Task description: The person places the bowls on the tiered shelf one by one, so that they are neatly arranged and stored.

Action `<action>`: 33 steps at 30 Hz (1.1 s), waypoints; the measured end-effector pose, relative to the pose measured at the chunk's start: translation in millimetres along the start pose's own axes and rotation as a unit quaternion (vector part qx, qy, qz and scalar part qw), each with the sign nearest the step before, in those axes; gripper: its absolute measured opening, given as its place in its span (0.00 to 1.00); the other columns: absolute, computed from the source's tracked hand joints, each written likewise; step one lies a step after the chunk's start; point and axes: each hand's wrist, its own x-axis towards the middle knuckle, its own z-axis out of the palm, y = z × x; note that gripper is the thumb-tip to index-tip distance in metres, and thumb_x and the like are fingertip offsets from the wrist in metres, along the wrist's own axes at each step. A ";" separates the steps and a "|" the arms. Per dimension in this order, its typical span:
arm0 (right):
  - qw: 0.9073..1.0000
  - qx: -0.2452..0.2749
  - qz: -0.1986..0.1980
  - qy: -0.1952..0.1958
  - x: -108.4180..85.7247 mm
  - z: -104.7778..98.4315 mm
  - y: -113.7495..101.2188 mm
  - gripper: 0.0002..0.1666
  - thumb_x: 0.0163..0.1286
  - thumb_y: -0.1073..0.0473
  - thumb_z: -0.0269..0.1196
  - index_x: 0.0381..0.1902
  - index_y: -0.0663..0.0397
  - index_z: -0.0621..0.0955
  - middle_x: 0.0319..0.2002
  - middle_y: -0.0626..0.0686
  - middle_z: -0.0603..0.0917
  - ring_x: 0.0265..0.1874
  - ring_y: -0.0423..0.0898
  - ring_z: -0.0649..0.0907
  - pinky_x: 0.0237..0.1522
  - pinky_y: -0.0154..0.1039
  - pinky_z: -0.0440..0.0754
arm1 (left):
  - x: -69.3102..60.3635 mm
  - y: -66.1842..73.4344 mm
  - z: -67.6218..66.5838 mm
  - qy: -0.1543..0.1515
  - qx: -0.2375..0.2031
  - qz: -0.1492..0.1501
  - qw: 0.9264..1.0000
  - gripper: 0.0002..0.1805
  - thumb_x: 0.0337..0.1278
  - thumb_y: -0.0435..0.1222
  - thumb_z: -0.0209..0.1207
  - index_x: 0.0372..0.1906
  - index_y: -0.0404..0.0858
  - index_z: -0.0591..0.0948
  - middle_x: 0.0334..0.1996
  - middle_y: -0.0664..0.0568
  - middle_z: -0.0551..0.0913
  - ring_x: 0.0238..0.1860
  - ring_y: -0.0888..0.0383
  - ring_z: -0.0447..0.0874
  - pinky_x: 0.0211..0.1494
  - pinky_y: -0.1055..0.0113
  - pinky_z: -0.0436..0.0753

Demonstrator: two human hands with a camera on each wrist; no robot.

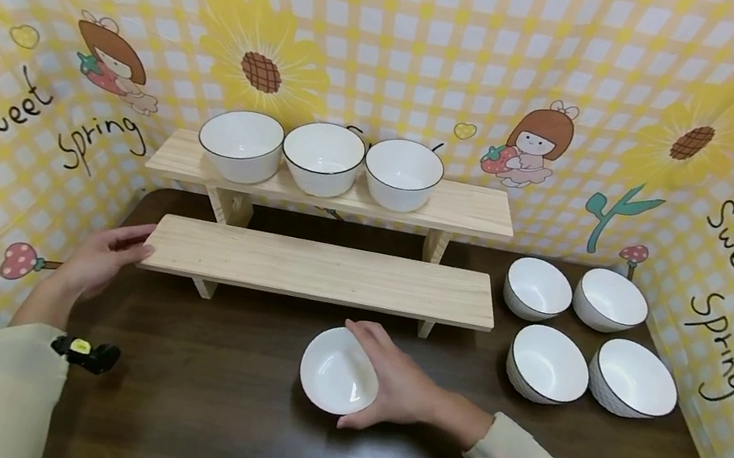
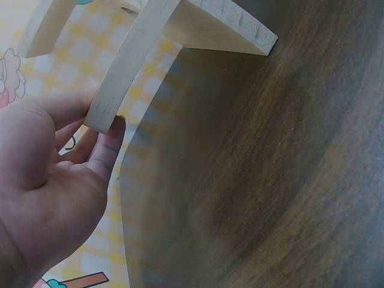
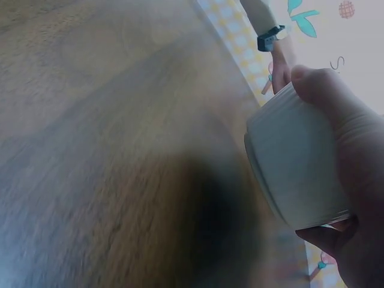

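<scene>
White bowl lay in the grasp of the right hand, just left of its palm, mouth upward and apparently raised off the table. Thumb and fingers of that hand pinched the bowl from opposite sides, the thumb near and the fingers far. The left hand pinched the nearest end of the lower board, thumb against one face and fingers against the other. Sound handling, as judged, required an even hold low on the bowl wall, a level mouth, and left-hand pressure sufficient to steady the board without lifting or dragging it. The front edge of the lower board ran just ahead of the right hand; forward travel at that height would have risked striking it, so the bowl base needed lift first. The upper board stood farther ahead, carrying three bowls set close together, which left little side clearance among them. Four bowls stood ahead and to the right of the right hand, well apart from its load. The widest room for movement lay leftward, over the table between the hands.
</scene>
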 end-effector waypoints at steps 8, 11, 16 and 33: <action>1.000 -0.004 0.015 0.014 -16.6 -18.7 6.5 0.75 0.40 0.40 0.85 0.79 0.55 0.58 0.71 0.54 0.64 0.61 0.52 0.76 0.58 0.49 0.79 | -1.3 0.5 0.1 -0.004 -0.002 0.007 1.000 0.42 0.74 0.55 0.54 0.80 0.34 0.57 0.77 0.31 0.55 0.71 0.36 0.58 0.72 0.36 0.59; 1.000 -0.006 0.023 0.018 -22.9 -25.0 7.0 0.75 0.40 0.41 0.85 0.79 0.55 0.58 0.71 0.55 0.64 0.61 0.52 0.75 0.58 0.50 0.79 | -2.3 1.4 0.2 -0.005 0.003 0.007 1.000 0.43 0.73 0.55 0.54 0.80 0.34 0.57 0.77 0.31 0.56 0.71 0.37 0.59 0.72 0.38 0.61; 0.999 -0.010 0.029 0.027 -33.8 -36.6 7.1 0.75 0.39 0.42 0.85 0.79 0.57 0.58 0.71 0.55 0.64 0.62 0.51 0.75 0.58 0.51 0.79 | -2.2 1.9 0.6 -0.002 0.007 0.005 1.000 0.43 0.73 0.56 0.54 0.79 0.34 0.58 0.77 0.31 0.57 0.71 0.38 0.59 0.71 0.40 0.63; 0.995 -0.041 0.041 0.079 -63.1 -78.5 7.4 0.74 0.38 0.46 0.86 0.78 0.60 0.60 0.69 0.55 0.66 0.60 0.54 0.76 0.55 0.53 0.81 | -0.3 -1.1 0.9 0.008 0.014 0.006 1.000 0.43 0.72 0.56 0.55 0.79 0.35 0.59 0.76 0.33 0.60 0.69 0.43 0.62 0.62 0.64 0.73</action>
